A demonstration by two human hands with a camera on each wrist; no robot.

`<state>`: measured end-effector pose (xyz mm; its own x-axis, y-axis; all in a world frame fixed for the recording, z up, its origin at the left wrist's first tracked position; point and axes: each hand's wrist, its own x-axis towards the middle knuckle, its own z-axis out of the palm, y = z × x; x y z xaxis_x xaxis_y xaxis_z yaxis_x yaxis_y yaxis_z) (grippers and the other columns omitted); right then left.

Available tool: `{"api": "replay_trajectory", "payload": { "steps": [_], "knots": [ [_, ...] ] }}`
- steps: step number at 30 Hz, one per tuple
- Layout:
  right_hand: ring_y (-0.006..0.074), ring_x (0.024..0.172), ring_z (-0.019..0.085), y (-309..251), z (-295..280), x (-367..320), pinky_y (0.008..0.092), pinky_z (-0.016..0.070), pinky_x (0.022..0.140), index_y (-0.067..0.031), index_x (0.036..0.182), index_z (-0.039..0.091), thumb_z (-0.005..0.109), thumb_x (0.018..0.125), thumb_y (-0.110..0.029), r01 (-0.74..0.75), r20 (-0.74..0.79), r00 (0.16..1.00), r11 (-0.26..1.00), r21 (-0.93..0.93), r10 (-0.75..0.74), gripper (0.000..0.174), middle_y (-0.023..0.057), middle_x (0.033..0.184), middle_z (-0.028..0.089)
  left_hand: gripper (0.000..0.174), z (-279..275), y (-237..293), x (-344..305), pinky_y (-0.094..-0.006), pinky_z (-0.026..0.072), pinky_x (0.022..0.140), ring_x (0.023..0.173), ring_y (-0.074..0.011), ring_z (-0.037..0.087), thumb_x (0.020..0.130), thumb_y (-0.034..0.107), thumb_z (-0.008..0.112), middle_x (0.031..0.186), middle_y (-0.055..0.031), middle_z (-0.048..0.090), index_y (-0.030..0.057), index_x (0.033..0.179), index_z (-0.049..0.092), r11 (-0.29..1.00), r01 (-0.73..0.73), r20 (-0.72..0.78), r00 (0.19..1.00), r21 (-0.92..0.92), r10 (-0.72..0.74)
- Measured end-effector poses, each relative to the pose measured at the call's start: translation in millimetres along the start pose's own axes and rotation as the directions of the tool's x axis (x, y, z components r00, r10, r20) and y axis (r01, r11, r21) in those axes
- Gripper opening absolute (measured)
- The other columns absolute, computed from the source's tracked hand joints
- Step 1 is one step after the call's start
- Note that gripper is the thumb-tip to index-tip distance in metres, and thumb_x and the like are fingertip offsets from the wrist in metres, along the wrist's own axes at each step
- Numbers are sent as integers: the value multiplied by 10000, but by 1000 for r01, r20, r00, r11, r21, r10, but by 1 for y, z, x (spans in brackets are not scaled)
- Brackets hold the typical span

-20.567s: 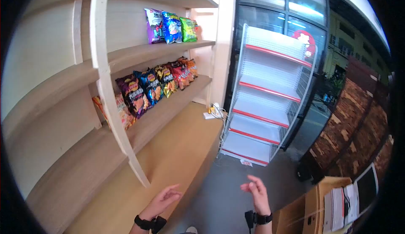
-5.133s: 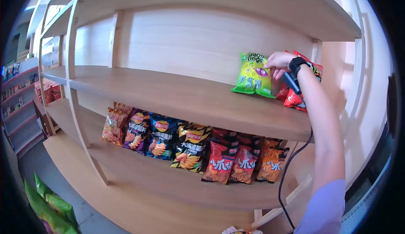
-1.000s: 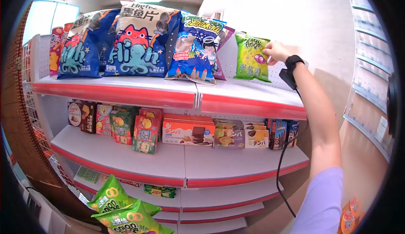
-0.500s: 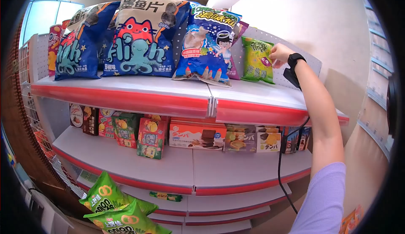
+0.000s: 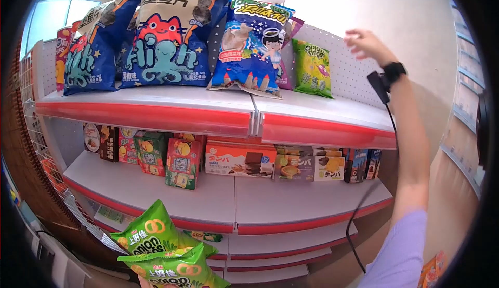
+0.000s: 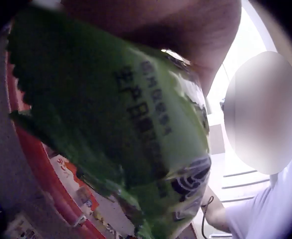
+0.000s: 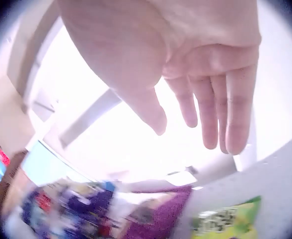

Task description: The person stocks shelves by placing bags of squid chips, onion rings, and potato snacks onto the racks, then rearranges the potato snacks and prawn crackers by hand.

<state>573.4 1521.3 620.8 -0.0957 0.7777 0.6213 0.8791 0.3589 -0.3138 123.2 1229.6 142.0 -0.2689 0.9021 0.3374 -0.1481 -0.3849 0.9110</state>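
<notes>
My right hand point(image 5: 366, 48) is raised over the right end of the white top shelf, holding nothing. Its fingers point(image 7: 208, 117) extend straight in the right wrist view. Left of it and apart stands an upright green-yellow bag of onion rings point(image 5: 312, 70), which also shows its top edge in the right wrist view. At lower left in the head view, two green bags of onion rings point(image 5: 179, 271) are carried in front of the body. Part of my left hand point(image 6: 186, 30) shows above a green bag point(image 6: 111, 114) in the left wrist view; its fingers are hidden behind the bag.
Large blue squid snack bags point(image 5: 166, 44) and a blue cartoon bag point(image 5: 252, 49) stand left along the top shelf point(image 5: 322, 110). Snack boxes point(image 5: 239, 158) line the shelf below. A black cable point(image 5: 353, 236) hangs by the right arm. A wall is at right.
Earlier, my right hand pinched an onion ring bag at a wooden shelf, then on this white shelf. Now it has let go and moved up and right; the bag stays standing.
</notes>
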Motion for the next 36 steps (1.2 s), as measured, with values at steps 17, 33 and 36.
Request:
{"api": "replay_trajectory", "payload": {
  "steps": [17,33,36],
  "knots": [
    [307,891,607,-94,134,-329,359,497,782,-34,1232,445,730,745,-360,97,474,779,827,553,-409,652,155,1028,600,821,141,22,41,-414,457,884,1109,-288,513,668,161,818,1259,-162,475,43,1328,344,967,-3,415,903,-257,113],
    [229,1014,544,5,31,-35,447,455,864,-69,1189,509,685,789,-419,-343,450,877,875,342,168,560,86,1120,570,478,94,42,34,-255,396,838,967,-131,452,787,-31,665,1087,-31,402,86,1164,397,979,-191,118,973,-73,199],
    [307,1092,531,16,50,-21,506,441,899,-44,1248,474,643,806,-475,-432,522,817,860,271,246,640,121,1228,523,476,84,40,33,-259,399,839,979,-133,454,792,-27,663,1090,-34,406,86,1170,395,983,-182,113,976,-24,184]
  ]
}}
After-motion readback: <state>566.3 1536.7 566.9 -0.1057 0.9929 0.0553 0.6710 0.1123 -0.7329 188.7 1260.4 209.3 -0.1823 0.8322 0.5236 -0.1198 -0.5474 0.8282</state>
